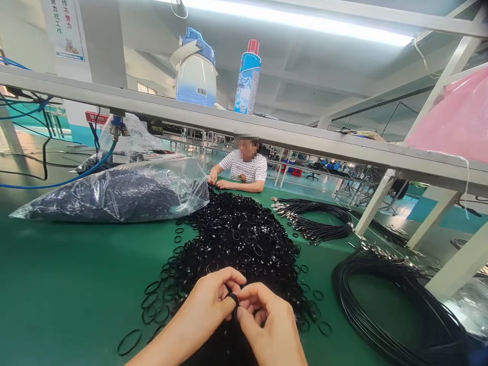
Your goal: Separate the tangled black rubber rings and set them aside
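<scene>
Right in front of me, my left hand [202, 310] and my right hand [270, 325] sit at the near end of the heap of rubber rings [232, 239], one rubber ring [232, 298] between them. Left of the heap, a bag of rings [114, 198] lies on the workbench [57, 284]. To the right, one cable coil [396, 305] sits nearest me, another cable coil [316, 221] behind it. Straight across sits a co-worker [244, 170], beyond the overhead shelf [244, 122] with its spray can [247, 76].

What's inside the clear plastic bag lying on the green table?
The clear plastic bag is packed with small black rubber rings, much like the loose pile of black rubber rings beside it. Only those against the film show; the bag's middle is hidden.
</scene>
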### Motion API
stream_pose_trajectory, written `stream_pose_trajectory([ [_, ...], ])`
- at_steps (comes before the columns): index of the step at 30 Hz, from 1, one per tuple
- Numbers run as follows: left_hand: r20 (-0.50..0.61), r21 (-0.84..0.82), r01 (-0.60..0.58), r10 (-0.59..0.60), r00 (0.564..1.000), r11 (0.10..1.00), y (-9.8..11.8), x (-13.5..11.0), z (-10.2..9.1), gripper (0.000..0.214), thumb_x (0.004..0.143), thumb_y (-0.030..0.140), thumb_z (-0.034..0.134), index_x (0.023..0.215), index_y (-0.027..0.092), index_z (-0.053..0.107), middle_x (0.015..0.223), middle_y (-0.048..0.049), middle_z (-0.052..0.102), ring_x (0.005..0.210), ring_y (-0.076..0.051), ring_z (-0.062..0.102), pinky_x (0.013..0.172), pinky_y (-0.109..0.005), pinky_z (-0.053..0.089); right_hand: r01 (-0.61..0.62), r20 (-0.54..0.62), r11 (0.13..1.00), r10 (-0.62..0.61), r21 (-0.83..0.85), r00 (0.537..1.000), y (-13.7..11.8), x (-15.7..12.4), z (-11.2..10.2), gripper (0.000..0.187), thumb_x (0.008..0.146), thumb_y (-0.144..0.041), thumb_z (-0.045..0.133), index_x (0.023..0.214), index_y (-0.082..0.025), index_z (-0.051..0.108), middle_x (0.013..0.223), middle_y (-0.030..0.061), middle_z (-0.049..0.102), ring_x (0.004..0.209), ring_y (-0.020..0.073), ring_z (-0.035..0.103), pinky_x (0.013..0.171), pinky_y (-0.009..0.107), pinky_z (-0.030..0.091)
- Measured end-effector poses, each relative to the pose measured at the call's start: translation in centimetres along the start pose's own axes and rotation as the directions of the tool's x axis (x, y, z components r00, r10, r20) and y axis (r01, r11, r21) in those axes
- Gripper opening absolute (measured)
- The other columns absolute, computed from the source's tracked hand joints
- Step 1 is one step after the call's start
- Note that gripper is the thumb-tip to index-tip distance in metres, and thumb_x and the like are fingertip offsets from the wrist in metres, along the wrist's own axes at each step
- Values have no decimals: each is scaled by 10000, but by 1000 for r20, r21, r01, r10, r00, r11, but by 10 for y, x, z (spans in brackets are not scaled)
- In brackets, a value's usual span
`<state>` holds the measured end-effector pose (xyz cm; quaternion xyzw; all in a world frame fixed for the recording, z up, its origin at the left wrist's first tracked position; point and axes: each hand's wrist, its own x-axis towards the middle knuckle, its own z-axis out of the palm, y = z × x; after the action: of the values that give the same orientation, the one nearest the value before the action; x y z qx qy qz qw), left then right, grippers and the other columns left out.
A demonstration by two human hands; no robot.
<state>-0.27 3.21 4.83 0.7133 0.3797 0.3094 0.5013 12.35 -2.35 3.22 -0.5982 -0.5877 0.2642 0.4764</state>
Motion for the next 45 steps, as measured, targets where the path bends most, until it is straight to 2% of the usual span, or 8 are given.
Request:
stream_pose_trajectory([
  [8,53,-57,-9,12,999,998,-1,-1,0,173,735,160,498,862,174,614,749,-5,680,709,-170,620,617,-254,448,77,-12,992,-79,-100,997,1,0,-2,168,691,-114,522,729,-206,658,659,-11,617,539,113,524,476,194,371],
  [14,251,-138,-17,52,967,990,4,0,-11,336,689,81,510,970,198,654,951,-13,684,925,-188,614,809,-292,462,-21,-1,988,21,-150,1000,-2,5,-19,142,672,-112,502,655,-189,620,597,-31,531,527,106,454,502,205,358],
  [21,50,-84,23,-19,999,996,-6,2,-9,306,793,219,511,1090,228,589,1064,-24,627,973,-193,560,806,-300,436,-96,136,994,87,57,987,-3,6,-19,159,702,-210,547,829,-172,635,632,-25,540,572,116,461,525,213,372],
  [26,35,-132,76,-71,997,988,-7,-3,2,325,853,321,467,1163,258,541,1042,-12,628,975,-196,554,795,-297,431,-61,53,997,59,45,997,-1,3,-5,119,714,-240,561,712,-150,640,587,-19,543,526,98,422,500,206,337],
  [31,86,-158,93,-80,993,983,1,-5,2,341,828,419,536,1116,239,568,1008,-14,634,951,-187,552,777,-265,415,-139,159,952,98,273,982,2,4,-3,219,731,-307,545,621,-135,625,504,-47,409,471,81,342,435,206,279],
  [35,180,-118,153,-131,975,981,3,-1,-9,279,765,389,615,935,169,639,693,24,606,565,-91,473,488,-190,312,-183,91,946,164,269,982,8,9,-14,193,727,-311,590,646,-139,624,545,-30,474,492,88,382,430,199,305],
  [38,204,-76,184,-165,965,980,-4,3,-16,194,719,282,623,844,136,648,555,48,555,421,-58,383,416,-189,274,-176,9,956,178,234,984,14,13,-20,147,729,-287,600,695,-151,643,620,-2,552,575,123,461,465,205,355],
  [45,184,40,-23,15,983,999,-1,1,-22,342,678,64,482,929,216,656,885,15,666,852,-149,599,762,-259,448,-161,70,937,147,309,987,20,14,-21,158,737,-243,604,833,-148,686,686,35,660,652,168,570,597,265,450],
])
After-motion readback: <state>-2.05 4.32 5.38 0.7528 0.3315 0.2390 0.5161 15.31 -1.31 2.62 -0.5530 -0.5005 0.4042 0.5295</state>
